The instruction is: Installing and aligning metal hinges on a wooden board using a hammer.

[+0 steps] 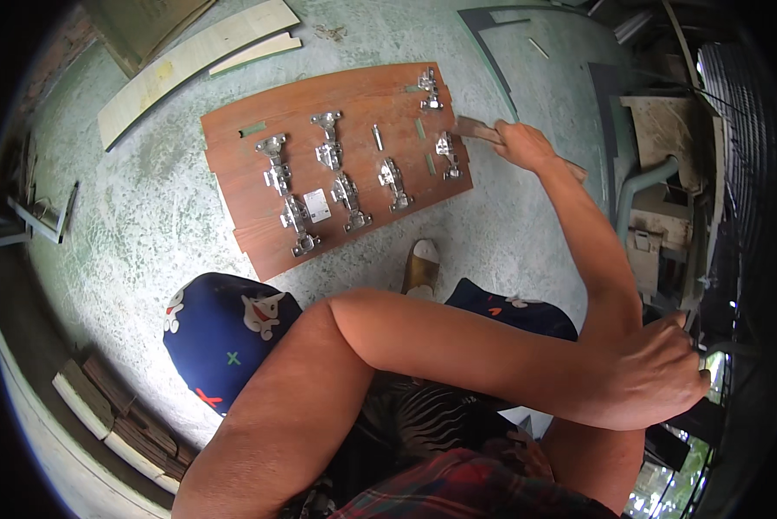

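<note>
Brown wood-grain boards (pixel 319 147) lie on the concrete floor with several metal cabinet hinges (pixel 348 201) spread on them, along with a small white packet (pixel 316 205) and short green strips. My right hand (pixel 522 143) reaches to the boards' right edge and grips a flat wooden strip (pixel 475 130) that touches the board by a hinge. My left arm crosses my body to the right. My left hand (pixel 665 372) is curled there against dark objects, and whether it holds anything is hidden.
My knees in navy patterned fabric (pixel 224 333) and a sandalled foot (pixel 421 266) are just below the boards. Pale board offcuts (pixel 189 56) lie top left and stacked wood strips (pixel 111 415) lower left. A grey pipe (pixel 643 186) and cluttered wooden pieces stand at the right.
</note>
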Demonstrator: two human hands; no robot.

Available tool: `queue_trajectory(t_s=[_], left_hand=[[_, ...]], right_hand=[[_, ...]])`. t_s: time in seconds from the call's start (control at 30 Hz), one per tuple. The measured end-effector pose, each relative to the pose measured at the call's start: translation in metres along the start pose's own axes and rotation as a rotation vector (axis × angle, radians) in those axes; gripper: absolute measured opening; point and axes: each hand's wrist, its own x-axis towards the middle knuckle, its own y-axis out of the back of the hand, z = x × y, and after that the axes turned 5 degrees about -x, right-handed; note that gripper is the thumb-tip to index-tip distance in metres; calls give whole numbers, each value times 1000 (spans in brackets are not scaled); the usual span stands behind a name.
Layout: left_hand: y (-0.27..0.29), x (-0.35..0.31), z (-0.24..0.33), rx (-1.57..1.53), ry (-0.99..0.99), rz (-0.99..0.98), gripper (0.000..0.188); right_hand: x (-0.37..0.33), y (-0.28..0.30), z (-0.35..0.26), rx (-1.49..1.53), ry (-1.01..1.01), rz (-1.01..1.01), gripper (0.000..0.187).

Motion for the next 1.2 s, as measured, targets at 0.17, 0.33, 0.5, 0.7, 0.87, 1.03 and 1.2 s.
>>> queue_trajectory(t_s=[0.17,0.33,0.5,0.7,0.87,1.03,1.2], left_hand=[[-7,-8,-55,-113,-51,-159,9],[-20,-49,-102,133,149,-499,14],[-29,-62,-127,89,292,-361,17],[-29,-65,-159,33,398,-314,18],[-27,-65,-176,-18,490,-331,22],[-18,-87,-190,19,616,-290,36],[-22,-104,-192,33,707,-250,40]], right_hand=[[1,-65,66,30,-84,-155,32],[11,-169,88,252,-301,-64,34],[37,-244,114,422,-720,87,25],[68,-297,109,550,-858,151,38],[75,-330,101,688,-946,174,45],[78,-266,73,468,-743,524,46],[83,-219,42,674,33,662,40]])
